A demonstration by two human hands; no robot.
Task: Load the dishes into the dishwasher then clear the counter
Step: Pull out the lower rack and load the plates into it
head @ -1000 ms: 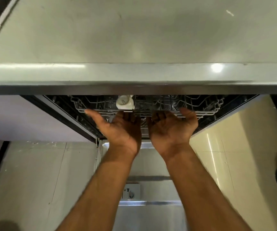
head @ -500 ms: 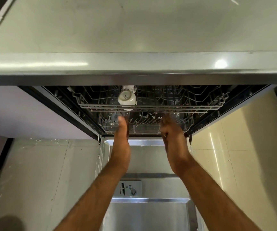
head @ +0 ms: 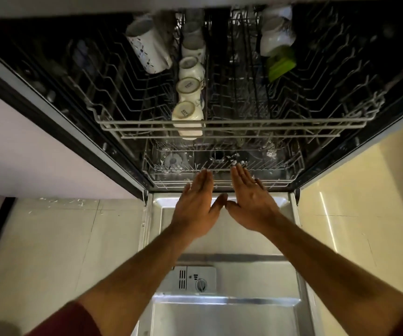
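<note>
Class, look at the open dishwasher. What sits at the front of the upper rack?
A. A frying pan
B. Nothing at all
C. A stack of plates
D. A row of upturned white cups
D: white cups lie bottoms toward the camera along the middle of the upper rack.

Glossy cream floor tiles (head: pixel 365 214) catch streaks of light; pale cabinet front (head: pixel 38 146) left — dark edging.

mug (head: pixel 150 48): white, blue flecks | cups (head: pixel 187 117): cream | container (head: pixel 281 65): lime green | sleeves (head: pixel 74 320): maroon
</note>
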